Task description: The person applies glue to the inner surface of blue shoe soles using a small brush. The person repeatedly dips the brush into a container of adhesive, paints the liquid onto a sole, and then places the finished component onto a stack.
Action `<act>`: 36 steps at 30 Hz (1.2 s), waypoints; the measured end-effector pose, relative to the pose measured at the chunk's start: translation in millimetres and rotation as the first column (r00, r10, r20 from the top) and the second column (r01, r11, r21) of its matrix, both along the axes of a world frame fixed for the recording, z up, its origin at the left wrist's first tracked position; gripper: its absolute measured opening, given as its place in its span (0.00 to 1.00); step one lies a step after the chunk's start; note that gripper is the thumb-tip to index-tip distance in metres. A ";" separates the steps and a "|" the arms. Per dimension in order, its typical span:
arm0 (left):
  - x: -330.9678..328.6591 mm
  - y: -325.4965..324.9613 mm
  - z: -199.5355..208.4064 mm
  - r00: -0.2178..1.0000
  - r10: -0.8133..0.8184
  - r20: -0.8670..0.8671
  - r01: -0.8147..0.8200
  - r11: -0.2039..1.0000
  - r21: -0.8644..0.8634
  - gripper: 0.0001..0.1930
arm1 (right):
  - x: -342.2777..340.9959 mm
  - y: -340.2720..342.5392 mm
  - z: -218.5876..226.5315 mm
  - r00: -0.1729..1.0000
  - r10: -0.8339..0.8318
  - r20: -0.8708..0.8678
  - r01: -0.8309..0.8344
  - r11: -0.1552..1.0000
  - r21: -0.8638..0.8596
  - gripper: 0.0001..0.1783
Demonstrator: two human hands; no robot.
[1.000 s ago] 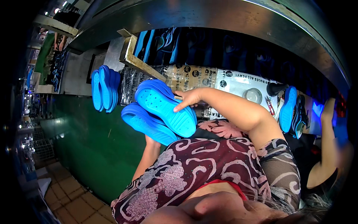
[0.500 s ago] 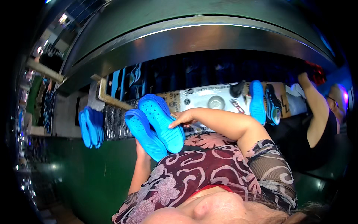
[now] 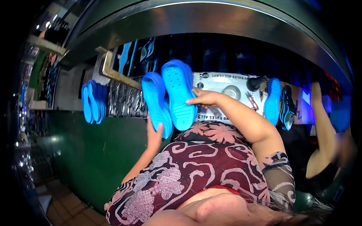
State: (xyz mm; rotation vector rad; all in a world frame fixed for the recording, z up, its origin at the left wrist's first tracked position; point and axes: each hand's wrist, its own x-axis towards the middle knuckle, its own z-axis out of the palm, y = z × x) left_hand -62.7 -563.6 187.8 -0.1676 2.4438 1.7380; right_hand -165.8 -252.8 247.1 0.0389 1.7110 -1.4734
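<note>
Two blue shoe soles with dotted footbeds are held side by side in front of me. The left sole (image 3: 156, 103) is gripped near its lower end by my left hand (image 3: 154, 132), thumb on its inner face and fingers hidden behind. My right hand (image 3: 206, 98) clasps the right sole (image 3: 179, 94) by its right edge, with the thumb lying across the ridged part. Both soles stand tilted up, insides facing me, and their edges touch or nearly touch.
More blue soles (image 3: 93, 101) stand stacked at the left. Along the bench lie a round dish (image 3: 231, 91), red-handled snips (image 3: 252, 101), a black cone-shaped piece (image 3: 256, 83), another blue sole (image 3: 272, 101) and a black shoe (image 3: 287, 107). A metal-edged conveyor (image 3: 203, 19) crosses ahead; another person's arm (image 3: 320, 132) is at right.
The two soles have risen and shifted right in view, standing more upright. My left thumb now shows on the left sole's face. The other person's arm has moved a little.
</note>
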 end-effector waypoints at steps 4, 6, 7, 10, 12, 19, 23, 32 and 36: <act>2.9 9.4 11.4 0.992 0.018 0.127 -0.002 0.992 -0.127 0.35 | 1.8 -3.9 15.1 1.000 0.004 0.027 -0.004 1.000 -0.005 0.66; -12.3 7.9 2.3 0.998 0.059 0.030 -0.054 0.989 -0.141 0.31 | -0.9 -6.1 6.9 0.999 -0.038 0.024 0.038 0.999 -0.020 0.65; -24.7 3.5 -3.6 0.998 0.058 0.014 -0.057 0.993 -0.101 0.30 | -3.0 -6.7 2.2 0.998 -0.061 0.023 0.062 0.998 -0.025 0.65; -69.3 -17.5 -16.2 0.999 0.051 -0.001 -0.051 0.994 -0.092 0.27 | -10.5 -14.9 -7.3 0.990 -0.141 0.022 0.141 0.990 0.017 0.66; -92.9 -22.2 -13.0 0.994 0.069 -0.080 -0.091 0.947 -0.307 0.25 | -12.8 -20.1 -11.4 0.978 -0.202 -0.042 0.202 0.979 -0.004 0.66; -89.9 -7.3 5.7 0.893 0.186 -0.411 -0.327 0.893 -0.308 0.10 | -8.1 -19.1 3.9 0.971 -0.226 -0.078 0.224 0.974 -0.029 0.68; -85.7 0.9 -1.8 0.864 0.273 -0.423 -0.390 0.894 -0.219 0.08 | -7.7 -24.0 6.1 0.971 -0.213 -0.112 0.220 0.974 0.054 0.64; -124.2 -5.5 32.0 0.955 0.163 -0.247 -0.224 0.944 -0.241 0.12 | 1.0 -32.6 34.7 0.935 -0.282 -0.215 0.300 0.952 0.056 0.54; -95.6 -9.2 7.2 0.957 0.267 -0.115 -0.268 0.963 -0.001 0.28 | -0.2 -30.7 35.0 0.943 -0.255 -0.215 0.270 0.962 0.044 0.55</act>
